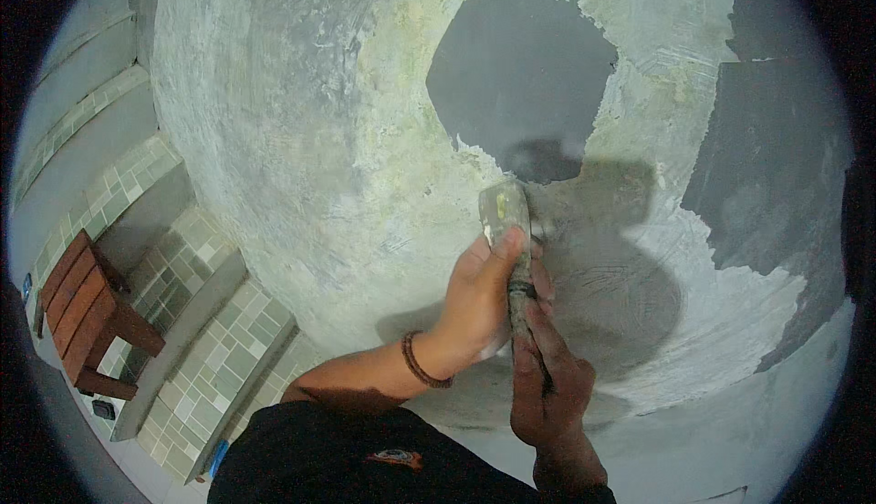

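Observation:
A paint scraper (505, 205), worn and smeared, is held with its blade pointing up against the wall (383, 230). The blade's tip sits at the lower edge of a dark grey patch (522, 75) with a ragged outline. My left hand (484, 290) grips the scraper where blade and handle meet, its thumb pressed on the blade. Lower down, my right hand (549, 376) is closed around the handle, which has a dark band. The palm side of both hands is partly hidden.
Rough, mottled pale plaster surrounds the patch, and a larger dark grey area (776, 157) lies to the right. At the left are tiled steps (196, 385) with a brown wooden stool (91, 308) on them. Shadows of my arms fall across the wall.

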Demonstrator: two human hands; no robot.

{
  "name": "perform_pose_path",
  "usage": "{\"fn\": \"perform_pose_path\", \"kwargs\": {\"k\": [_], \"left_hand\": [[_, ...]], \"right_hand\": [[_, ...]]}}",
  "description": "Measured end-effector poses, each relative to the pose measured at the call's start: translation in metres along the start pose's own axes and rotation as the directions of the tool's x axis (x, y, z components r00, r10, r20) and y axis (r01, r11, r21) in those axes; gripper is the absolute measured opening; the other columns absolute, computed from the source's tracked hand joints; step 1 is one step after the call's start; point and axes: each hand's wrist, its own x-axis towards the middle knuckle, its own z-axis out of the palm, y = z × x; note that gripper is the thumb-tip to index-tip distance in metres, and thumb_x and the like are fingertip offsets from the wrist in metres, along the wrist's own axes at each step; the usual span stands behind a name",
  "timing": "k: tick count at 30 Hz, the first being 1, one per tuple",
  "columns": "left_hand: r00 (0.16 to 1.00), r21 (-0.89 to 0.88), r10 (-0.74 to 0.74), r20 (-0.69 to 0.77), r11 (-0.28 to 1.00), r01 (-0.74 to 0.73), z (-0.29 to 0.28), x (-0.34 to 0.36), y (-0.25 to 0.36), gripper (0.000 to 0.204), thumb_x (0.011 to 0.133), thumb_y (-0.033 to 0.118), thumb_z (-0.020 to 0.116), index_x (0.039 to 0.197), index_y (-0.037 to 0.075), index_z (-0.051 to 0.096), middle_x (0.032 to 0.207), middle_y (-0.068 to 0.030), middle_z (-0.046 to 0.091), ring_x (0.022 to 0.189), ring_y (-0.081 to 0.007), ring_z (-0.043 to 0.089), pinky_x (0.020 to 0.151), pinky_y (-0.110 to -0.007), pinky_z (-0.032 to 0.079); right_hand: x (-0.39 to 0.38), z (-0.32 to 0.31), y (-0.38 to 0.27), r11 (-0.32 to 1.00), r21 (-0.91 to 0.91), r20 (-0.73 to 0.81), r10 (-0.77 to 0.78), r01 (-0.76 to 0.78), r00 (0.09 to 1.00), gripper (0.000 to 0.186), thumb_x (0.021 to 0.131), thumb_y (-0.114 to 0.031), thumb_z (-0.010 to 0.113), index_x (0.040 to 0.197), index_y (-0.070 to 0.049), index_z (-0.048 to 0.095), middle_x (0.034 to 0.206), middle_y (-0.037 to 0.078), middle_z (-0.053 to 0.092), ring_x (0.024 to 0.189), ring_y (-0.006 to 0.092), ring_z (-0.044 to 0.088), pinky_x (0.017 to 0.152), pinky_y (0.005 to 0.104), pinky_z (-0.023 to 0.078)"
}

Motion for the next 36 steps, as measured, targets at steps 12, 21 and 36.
{"fn": "perform_pose_path", "kwargs": {"k": [12, 21, 36], "left_hand": [[0.998, 0.134, 0.031, -0.052, 0.991, -0.024, -0.004, 0.002, 0.001, 0.038, 0.107, 0.044, 0.053, 0.106, 0.006, 0.057, 0.077, -0.0071, 0.065, 0.067, -0.0165, 0.064, 0.060, -0.030, 0.053], [0.995, 0.170, 0.092, -0.047, 0.982, -0.083, -0.004, 0.006, 0.011, 0.036, 0.107, 0.043, 0.055, 0.105, 0.007, 0.057, 0.079, -0.0071, 0.064, 0.067, -0.0174, 0.063, 0.059, -0.032, 0.053], [0.998, 0.079, -0.035, 0.047, 0.996, 0.032, -0.008, 0.003, 0.023, 0.034, 0.108, 0.038, 0.051, 0.111, 0.005, 0.061, 0.089, -0.0036, 0.064, 0.077, -0.0135, 0.061, 0.068, -0.028, 0.051]], "right_hand": [[0.005, 0.005, -0.001, 0.998, -0.056, -0.029, -0.031, 0.029, 0.999, 0.036, 0.098, -0.005, 0.057, 0.132, 0.007, 0.060, 0.106, 0.031, 0.072, 0.073, 0.0271, 0.074, 0.064, 0.0356, 0.057], [0.009, 0.009, -0.005, 0.999, -0.016, -0.054, -0.041, 0.040, 0.998, 0.036, 0.100, -0.008, 0.055, 0.133, 0.006, 0.059, 0.111, 0.031, 0.071, 0.070, 0.0294, 0.073, 0.064, 0.0366, 0.057], [0.010, 0.013, -0.010, 0.998, 0.050, -0.019, 0.032, -0.031, 0.999, 0.040, 0.099, -0.005, 0.052, 0.137, 0.005, 0.058, 0.103, 0.028, 0.073, 0.071, 0.0201, 0.072, 0.062, 0.0327, 0.055]]}}
